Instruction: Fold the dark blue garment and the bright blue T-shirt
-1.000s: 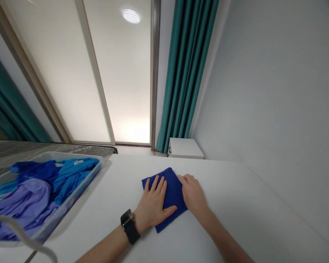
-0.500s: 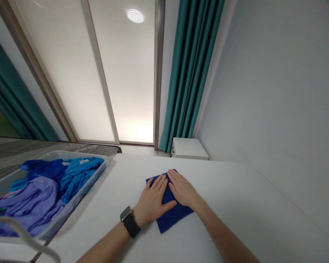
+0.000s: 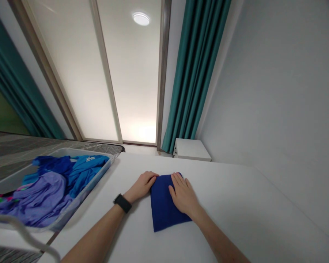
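L hand (image 3: 143, 185) curled at far L corner of folded blue cloth (image 3: 164, 209), can't tell if gripping. R hand (image 3: 184, 194) flat, open, hiding cloth's R part. Tub (image 3: 84, 194) w/ clothes (image 3: 45, 190) L of L hand; cabinet (image 3: 193, 148) beyond R.

A watch (image 3: 117, 199) with a black band (image 3: 123, 204) circles the left wrist (image 3: 129, 197), forearms (image 3: 216, 232) and fingers (image 3: 178, 179) bare.

The folded piece (image 3: 163, 210) is matt cloth — the tabletop (image 3: 222, 193) smooth, the tub (image 3: 83, 192) plastic by its look.

Bright door panels (image 3: 134, 87), dimmer right-hand wall (image 3: 285, 91)
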`<action>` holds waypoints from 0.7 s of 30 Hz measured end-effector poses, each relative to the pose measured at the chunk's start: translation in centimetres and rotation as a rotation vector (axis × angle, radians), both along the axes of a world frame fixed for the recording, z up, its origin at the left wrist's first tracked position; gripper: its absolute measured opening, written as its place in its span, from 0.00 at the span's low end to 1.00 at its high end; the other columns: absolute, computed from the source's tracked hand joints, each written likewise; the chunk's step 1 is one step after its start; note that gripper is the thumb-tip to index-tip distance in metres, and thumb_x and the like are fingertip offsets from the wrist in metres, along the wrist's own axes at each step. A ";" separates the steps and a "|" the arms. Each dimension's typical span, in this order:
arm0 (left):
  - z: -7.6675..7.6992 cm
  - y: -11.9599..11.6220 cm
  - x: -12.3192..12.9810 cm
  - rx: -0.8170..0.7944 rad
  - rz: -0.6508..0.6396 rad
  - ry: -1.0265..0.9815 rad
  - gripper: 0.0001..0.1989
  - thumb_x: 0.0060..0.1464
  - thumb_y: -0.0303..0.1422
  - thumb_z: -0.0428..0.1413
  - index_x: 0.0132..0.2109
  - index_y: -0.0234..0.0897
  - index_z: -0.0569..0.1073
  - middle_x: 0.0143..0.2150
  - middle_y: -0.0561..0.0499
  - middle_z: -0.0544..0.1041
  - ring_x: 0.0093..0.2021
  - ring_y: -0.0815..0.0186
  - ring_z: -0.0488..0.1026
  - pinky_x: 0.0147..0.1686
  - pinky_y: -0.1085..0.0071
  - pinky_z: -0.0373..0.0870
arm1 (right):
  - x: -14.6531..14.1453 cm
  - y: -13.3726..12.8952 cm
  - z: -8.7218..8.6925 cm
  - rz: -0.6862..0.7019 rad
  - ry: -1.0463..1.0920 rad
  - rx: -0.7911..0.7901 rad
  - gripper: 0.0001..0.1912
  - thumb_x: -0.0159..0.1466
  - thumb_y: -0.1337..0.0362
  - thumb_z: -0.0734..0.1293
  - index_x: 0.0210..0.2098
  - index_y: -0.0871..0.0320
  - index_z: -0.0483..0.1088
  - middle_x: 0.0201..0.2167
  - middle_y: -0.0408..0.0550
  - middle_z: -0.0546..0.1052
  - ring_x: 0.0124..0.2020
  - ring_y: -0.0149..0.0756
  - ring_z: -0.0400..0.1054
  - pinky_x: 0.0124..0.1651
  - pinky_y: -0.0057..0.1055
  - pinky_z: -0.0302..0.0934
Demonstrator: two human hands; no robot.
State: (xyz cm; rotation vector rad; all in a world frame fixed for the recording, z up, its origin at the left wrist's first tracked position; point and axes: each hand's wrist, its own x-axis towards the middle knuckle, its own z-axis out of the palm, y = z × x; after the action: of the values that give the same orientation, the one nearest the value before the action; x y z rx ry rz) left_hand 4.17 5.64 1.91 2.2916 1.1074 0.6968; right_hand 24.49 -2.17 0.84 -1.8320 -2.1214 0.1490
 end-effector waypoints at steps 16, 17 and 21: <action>1.5 0.4 -2.0 -0.180 0.175 0.012 0.24 0.63 0.45 0.39 0.33 0.39 0.74 0.33 0.50 0.80 0.37 0.60 0.75 0.44 0.67 0.67 | 3.3 5.9 -0.6 -0.012 0.127 -0.223 0.26 0.72 0.57 0.46 0.66 0.55 0.56 0.68 0.50 0.55 0.70 0.37 0.43 0.68 0.52 0.34; 1.6 0.1 -1.7 -0.173 0.170 0.032 0.24 0.63 0.46 0.38 0.33 0.39 0.74 0.32 0.50 0.79 0.37 0.61 0.75 0.43 0.68 0.67 | 3.1 5.8 -0.7 -0.026 0.111 -0.217 0.26 0.72 0.58 0.46 0.66 0.55 0.56 0.68 0.50 0.55 0.70 0.37 0.43 0.68 0.52 0.34; 1.4 -0.4 -0.9 -0.109 0.195 0.122 0.21 0.63 0.45 0.41 0.35 0.39 0.73 0.33 0.50 0.79 0.36 0.61 0.75 0.38 0.69 0.66 | 1.9 4.7 -0.7 -0.086 0.053 -0.184 0.26 0.72 0.59 0.48 0.64 0.58 0.59 0.67 0.53 0.58 0.69 0.40 0.46 0.67 0.54 0.35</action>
State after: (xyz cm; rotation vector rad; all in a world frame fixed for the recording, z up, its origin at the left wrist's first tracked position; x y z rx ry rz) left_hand 3.22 5.28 3.29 2.1773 1.4050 0.5587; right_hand 26.36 2.56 0.15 -1.9949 -2.0478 0.3793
